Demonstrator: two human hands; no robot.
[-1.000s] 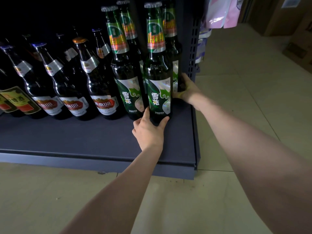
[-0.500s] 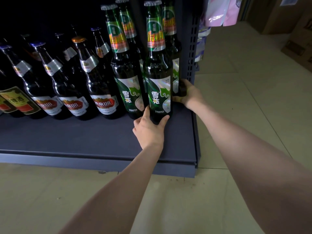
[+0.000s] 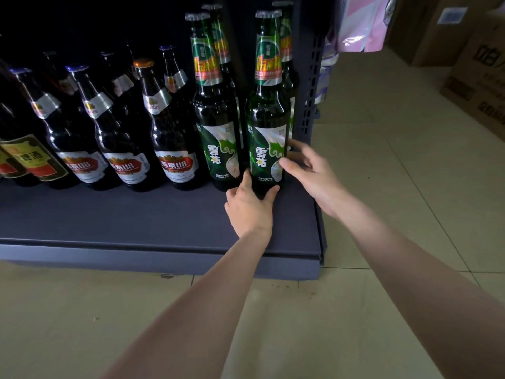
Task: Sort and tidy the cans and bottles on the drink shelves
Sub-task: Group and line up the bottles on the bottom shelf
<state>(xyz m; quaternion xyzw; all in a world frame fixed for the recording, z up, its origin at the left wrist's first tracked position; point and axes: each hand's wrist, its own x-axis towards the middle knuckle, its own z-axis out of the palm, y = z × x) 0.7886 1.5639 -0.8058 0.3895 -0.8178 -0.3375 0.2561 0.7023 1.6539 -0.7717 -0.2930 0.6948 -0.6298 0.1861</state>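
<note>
A green beer bottle [image 3: 266,113] with a green and white label stands upright at the right end of the dark shelf [image 3: 136,214]. My left hand [image 3: 250,209] grips its base, thumb on the left and fingers curled round the right. Just to the right of the bottle is my right hand [image 3: 308,170], fingers loosely spread and thumb tip at the edge of the label. A second green bottle [image 3: 216,110] stands beside it on the left. Two more green bottles [image 3: 287,50] stand behind, mostly hidden.
A row of brown bottles [image 3: 169,127] with red and white labels fills the shelf to the left. The shelf's perforated upright [image 3: 311,77] rises right behind my right hand. Pink packs [image 3: 363,23] hang beyond it. Cardboard boxes [image 3: 475,77] sit on the tiled floor at far right.
My right hand has let go of the rear green bottle and come forward beside the front one. My left hand has stayed on the front bottle's base.
</note>
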